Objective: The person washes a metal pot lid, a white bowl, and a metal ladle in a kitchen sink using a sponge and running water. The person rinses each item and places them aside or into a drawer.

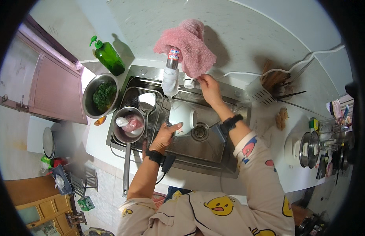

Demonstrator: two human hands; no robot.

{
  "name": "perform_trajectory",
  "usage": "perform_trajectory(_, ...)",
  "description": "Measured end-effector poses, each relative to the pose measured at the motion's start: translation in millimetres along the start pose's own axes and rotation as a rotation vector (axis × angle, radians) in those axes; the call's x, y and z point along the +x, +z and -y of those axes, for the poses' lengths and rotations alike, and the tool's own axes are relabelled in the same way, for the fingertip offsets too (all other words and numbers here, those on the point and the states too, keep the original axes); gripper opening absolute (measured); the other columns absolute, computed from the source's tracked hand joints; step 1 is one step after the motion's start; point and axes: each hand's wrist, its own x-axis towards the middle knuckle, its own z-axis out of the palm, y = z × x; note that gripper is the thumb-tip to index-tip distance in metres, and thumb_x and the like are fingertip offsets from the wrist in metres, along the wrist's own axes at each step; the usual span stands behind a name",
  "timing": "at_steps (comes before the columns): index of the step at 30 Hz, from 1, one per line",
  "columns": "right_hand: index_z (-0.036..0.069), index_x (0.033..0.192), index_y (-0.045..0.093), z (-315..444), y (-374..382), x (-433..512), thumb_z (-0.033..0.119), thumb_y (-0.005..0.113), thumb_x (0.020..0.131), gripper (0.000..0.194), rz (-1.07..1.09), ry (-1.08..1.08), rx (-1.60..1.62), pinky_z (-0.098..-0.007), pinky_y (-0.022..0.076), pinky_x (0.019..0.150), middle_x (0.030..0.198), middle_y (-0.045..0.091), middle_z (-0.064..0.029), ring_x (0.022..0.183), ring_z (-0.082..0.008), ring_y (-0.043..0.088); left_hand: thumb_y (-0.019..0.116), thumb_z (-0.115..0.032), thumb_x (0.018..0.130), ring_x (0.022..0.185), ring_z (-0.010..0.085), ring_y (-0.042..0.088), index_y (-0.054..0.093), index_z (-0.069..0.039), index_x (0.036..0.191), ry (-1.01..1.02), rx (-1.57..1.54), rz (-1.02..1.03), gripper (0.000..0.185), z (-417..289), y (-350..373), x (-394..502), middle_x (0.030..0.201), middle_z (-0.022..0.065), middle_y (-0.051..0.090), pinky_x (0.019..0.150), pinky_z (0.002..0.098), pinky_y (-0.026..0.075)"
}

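Note:
My left hand (pixel 164 136) grips a white ceramic bowl (pixel 182 116), tilted on its side over the sink (pixel 197 147). Water falls onto the bowl from a metal faucet (pixel 172 62), whose spout end is wrapped in white material (pixel 170 81). My right hand (pixel 211 90) is at the lower edge of a pink towel (pixel 188 48), beside a white fitting (pixel 189 81) at the back of the sink. Its fingertips are close together there, but whether they hold the fitting or the towel is unclear. The sink's round drain (pixel 200 132) lies right of the bowl.
Left of the bowl, a wire rack (pixel 159 91) holds a spatula (pixel 147 107) and a saucepan (pixel 129 138) with bagged meat. A metal bowl of greens (pixel 85 101) and a green pump bottle (pixel 110 59) stand farther left. At right are a chopstick holder (pixel 260 93) and ginger (pixel 281 119).

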Motion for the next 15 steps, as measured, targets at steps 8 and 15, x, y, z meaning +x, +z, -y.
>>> perform_trajectory(8, 0.014, 0.122, 0.051, -31, 11, -108, 0.056, 0.048, 0.087, 0.056, 0.380, 1.012, 0.976, -0.0443, 0.0431, 0.088, 0.118, 0.056, -0.0030, 0.111, -0.0191, 0.052, 0.065, -0.043, 0.080, 0.095, 0.0184, 0.057, 0.052, -0.005, 0.119, -0.041, -0.049, -0.101, 0.056, -11, -6, 0, 0.107, 0.0049, 0.059, 0.076, 0.0332, 0.046)
perform_trajectory(15, 0.016, 0.109, 0.058, -21, 10, -134, 0.037, 0.056, 0.089, 0.030, 0.274, 0.900, 1.362, -0.0407, 0.0419, 0.090, 0.108, 0.061, 0.0021, 0.102, -0.0160, 0.056, 0.045, -0.047, 0.092, 0.112, 0.0204, 0.051, 0.048, -0.005, 0.126, -0.011, -0.244, -0.011, 0.055, -5, -29, 32, 0.123, 0.0073, 0.055, 0.095, 0.0373, 0.040)
